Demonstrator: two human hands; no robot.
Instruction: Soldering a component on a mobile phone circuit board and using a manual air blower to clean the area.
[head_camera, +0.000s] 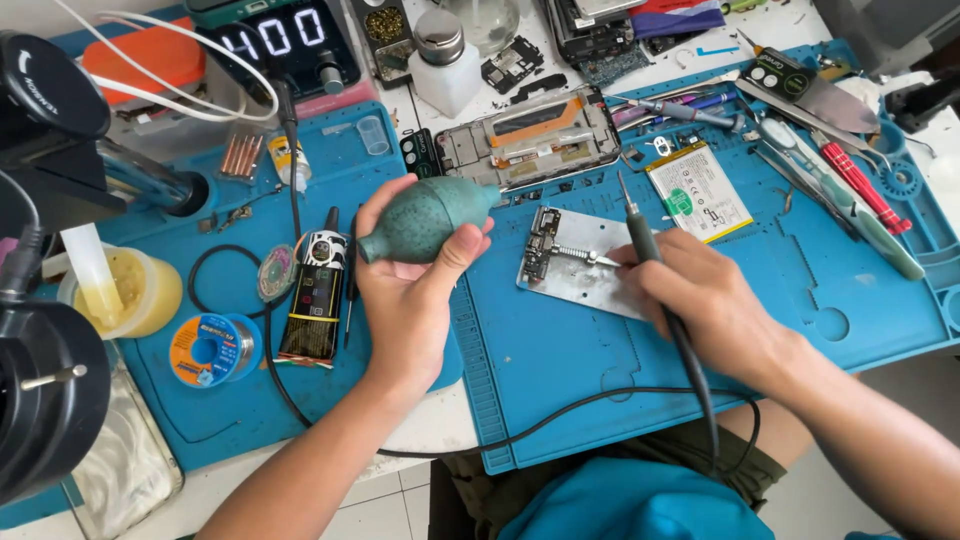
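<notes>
A: Left hand (408, 290)?
B: Fingers wrapped round a green rubber air-blower bulb (425, 218), thumb across the front. Nozzle points right, twd the metal holder plate (580, 280) on the blue work mat (800, 290).

A: Right hand (700, 300)?
B: Fingers curled tight round a black-handled soldering iron (640, 240). Its black cable (690, 370) runs back under the wrist. Hand rests on the plate's right edge.

A: What's on the plate?
B: Small circuit board (545, 245), at the plate's left end, just beside the fingertips (625, 262).

A: Around it?
B: Phone frame (530, 135) behind the plate, battery (698, 190) to its right, both on the mat. Solder spool (212, 350) and a dark tube (315, 295) lie left of the left hand. Red-handled tool (865, 185) far right.
</notes>
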